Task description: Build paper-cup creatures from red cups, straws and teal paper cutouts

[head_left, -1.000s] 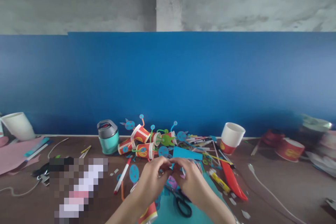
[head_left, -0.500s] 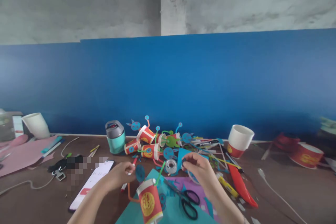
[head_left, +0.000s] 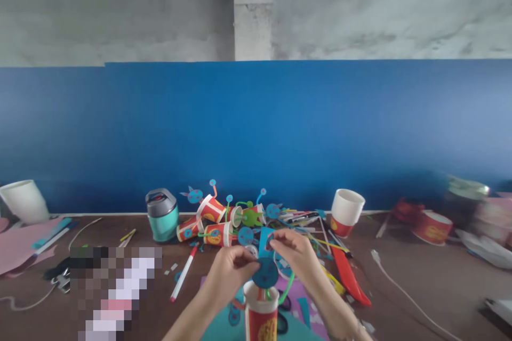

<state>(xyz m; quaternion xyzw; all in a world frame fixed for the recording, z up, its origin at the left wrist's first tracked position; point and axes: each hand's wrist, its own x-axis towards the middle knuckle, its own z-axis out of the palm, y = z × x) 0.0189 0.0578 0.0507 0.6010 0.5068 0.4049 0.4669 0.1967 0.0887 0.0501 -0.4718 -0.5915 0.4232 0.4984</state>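
A red paper cup (head_left: 262,313) with a white rim stands upright at the lower middle, an orange straw out on its left and a green straw (head_left: 287,289) on its right. Above its mouth is a dark blue paper disc (head_left: 265,273) on straws. My left hand (head_left: 236,269) pinches the disc's upper left edge. Just right of the disc, my right hand (head_left: 292,250) holds a small dark blue piece (head_left: 270,241) between thumb and fingertips. Black scissors (head_left: 282,323) lie partly hidden behind the cup, on teal and purple paper.
Behind the hands lie several decorated cups (head_left: 216,234) and loose straws. A teal jar (head_left: 162,215) stands left of them, white cups (head_left: 347,211) right. A red-white marker (head_left: 184,273), red object (head_left: 349,272) and white cable (head_left: 404,287) lie nearer. A blue panel (head_left: 256,133) rises behind.
My left hand has moved right and now grips the blue disc. The cup stands straighter and further right. The marker lies away from my left hand. The view has shifted to the right.
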